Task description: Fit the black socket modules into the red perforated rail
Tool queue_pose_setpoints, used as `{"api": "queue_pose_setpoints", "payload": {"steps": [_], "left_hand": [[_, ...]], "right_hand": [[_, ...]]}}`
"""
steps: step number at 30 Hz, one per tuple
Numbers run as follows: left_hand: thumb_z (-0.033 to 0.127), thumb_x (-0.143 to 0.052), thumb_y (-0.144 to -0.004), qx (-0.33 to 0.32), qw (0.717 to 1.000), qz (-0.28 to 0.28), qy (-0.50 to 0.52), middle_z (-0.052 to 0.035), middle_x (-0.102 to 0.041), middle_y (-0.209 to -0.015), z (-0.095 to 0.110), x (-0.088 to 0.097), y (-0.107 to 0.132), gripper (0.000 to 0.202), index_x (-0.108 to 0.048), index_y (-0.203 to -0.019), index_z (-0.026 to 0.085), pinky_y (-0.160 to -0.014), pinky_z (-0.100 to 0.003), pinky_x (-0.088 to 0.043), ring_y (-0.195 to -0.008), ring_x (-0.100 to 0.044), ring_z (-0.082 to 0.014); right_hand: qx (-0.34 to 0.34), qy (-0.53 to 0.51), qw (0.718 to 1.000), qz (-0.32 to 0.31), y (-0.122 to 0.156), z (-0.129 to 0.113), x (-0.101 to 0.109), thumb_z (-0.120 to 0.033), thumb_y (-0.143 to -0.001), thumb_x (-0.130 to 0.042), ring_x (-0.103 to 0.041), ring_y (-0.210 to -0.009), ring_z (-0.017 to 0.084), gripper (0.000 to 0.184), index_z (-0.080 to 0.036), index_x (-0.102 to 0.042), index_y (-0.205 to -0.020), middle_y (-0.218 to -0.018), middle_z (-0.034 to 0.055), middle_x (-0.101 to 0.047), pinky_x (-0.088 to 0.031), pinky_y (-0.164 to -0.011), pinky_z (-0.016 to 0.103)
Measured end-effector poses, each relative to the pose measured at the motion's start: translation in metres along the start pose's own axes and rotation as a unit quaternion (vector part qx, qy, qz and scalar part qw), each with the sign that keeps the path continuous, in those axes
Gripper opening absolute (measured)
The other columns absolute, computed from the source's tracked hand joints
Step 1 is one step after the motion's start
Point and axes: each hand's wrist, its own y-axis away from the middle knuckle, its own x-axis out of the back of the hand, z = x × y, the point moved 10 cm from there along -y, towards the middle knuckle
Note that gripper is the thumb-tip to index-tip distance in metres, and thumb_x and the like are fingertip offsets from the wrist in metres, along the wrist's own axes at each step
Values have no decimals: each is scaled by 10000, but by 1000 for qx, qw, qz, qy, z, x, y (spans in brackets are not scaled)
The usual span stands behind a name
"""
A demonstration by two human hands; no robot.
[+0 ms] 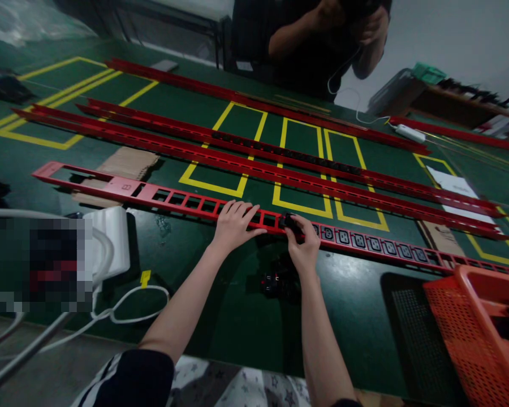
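Observation:
A long red metal strip (119, 189) with a row of rectangular cut-outs lies across the table in front of me. My left hand (234, 225) rests on it, fingers stretched out and thumb apart, beside the open cut-outs. In my right hand (304, 244) a black socket (288, 221) is pinched at a cut-out; whether it sits fully in is hidden by the fingers. Right of it, several black sockets (359, 241) fill the strip's cut-outs in a row. Loose black parts (275, 284) lie on the table just below my right hand.
More red strips (254, 165) lie behind, over yellow tape outlines on the green table (237, 322). An orange basket (449, 305) stands at the right front. A white power block (110, 240) and cables are at left. Across the table, a person (309, 51) works with both hands raised.

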Motion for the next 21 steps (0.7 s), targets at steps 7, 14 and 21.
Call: {"api": "queue_pose_setpoints", "payload": {"steps": [7, 14, 21], "left_hand": [[589, -501, -816, -2, 1000, -2, -5, -144, -651, -1098, 0, -1, 0, 605, -591, -1194, 126, -978, -460, -397, -1034, -582, -285], [593, -478, -827, -5, 1000, 1, -9, -145, -652, -1088, 1, 1, 0, 612, -594, -1190, 115, -975, -458, -397, -1026, -583, -287], [598, -499, -812, 5, 1000, -7, 6, -141, -651, -1100, -2, -1, 0, 607, -588, -1201, 141, -981, -469, -389, -1039, -579, -288]], "right_hand": [[17, 1, 999, -32, -1, -6, -3, -129, -807, -512, -590, -1032, 218, 227, -210, -578, -1008, -1050, 89, -637, -474, -925, 410], [0, 24, 998, -59, 0, 0, -8, -131, -822, -484, -570, -1084, 234, 224, -213, -598, -996, -1086, 98, -634, -447, -963, 446], [20, 50, 994, -95, 4, -3, -14, -176, -879, -441, -463, -1252, 238, 237, -208, -590, -1060, -1280, 124, -544, -386, -1044, 485]]}}
